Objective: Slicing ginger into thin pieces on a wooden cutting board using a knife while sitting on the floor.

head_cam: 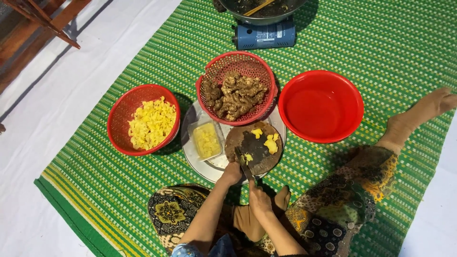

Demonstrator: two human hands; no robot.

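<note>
Slanting up-left from the grip, the knife (244, 164) lies long-axis diagonal over the near-left edge of the round cutting board (253, 148), tip by a yellow ginger piece (248, 157). Right hand (259, 199) is closed on the handle, forearm running back toward the body. Left hand (232, 173) rests fingers-down on the board's edge, just beside the blade; grip unclear.

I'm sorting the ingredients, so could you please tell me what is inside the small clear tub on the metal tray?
The clear tub holds peeled yellow pieces, apparently ginger. Whatever lies beneath that top layer is covered.
</note>
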